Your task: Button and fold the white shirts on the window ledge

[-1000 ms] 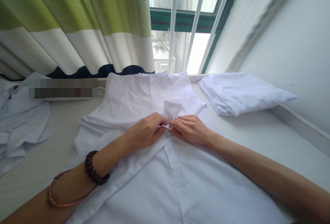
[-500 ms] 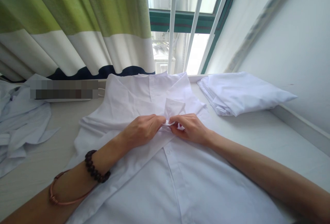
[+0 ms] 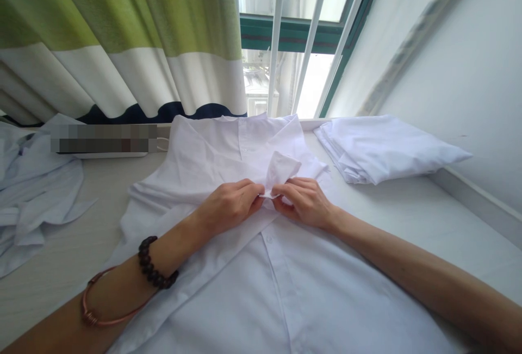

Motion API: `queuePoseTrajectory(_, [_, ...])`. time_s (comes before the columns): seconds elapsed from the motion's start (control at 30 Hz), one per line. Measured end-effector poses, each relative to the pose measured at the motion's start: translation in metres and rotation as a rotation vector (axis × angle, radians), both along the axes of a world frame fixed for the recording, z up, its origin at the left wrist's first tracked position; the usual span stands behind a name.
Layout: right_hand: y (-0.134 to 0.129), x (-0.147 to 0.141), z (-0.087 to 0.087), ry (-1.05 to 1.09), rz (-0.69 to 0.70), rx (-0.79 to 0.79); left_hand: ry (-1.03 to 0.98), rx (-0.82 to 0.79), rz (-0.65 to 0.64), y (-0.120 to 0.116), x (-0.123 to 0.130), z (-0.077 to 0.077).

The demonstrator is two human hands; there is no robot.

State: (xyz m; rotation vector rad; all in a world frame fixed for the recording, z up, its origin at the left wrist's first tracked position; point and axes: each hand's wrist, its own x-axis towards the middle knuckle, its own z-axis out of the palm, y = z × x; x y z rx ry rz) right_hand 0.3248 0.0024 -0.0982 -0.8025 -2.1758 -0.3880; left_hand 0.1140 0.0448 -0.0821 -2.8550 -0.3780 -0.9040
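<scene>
Our left hand [image 3: 234, 206] and right hand [image 3: 305, 203] each pinch cloth of the white shirt [image 3: 240, 283], which lies centrally, stretching from twelve to six o'clock; folded white clothing [image 3: 395, 150] sits at two o'clock.

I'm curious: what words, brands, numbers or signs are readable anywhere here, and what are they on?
None can be read.
Pixelated object at the back left: blocked out, so any print is illegible.
White button-up shirt, folded white garment, green-and-white curtain: no lettering shows.
Beyond the window: too blurred to tell.
</scene>
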Motion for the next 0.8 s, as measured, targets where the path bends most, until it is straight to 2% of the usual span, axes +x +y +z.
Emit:
queuePoseTrajectory(0.23, [0.0015,0.0015,-0.0062,0.244,0.062,-0.522,0.121,0.114,-0.028,0.0034,-0.0027,0.0033])
queuePoseTrajectory(0.33, [0.0026,0.0036,-0.0073,0.275,0.092,-0.625,0.133,0.127,-0.056,0.0042,-0.0026,0.0037])
queuePoseTrajectory(0.47, [0.0024,0.0056,-0.0078,0.221,0.096,-0.550,0.121,0.080,-0.067,0.0042,-0.0029,0.0036])
queuePoseTrajectory(0.67, [-0.0005,0.0022,-0.0044,0.101,0.052,-0.204,0.062,0.043,-0.085,0.0028,-0.0035,0.0046])
queuePoseTrajectory(0.8, [-0.0017,-0.0009,0.0003,0.046,0.059,-0.057,-0.039,0.000,-0.102,0.0016,-0.0032,0.0034])
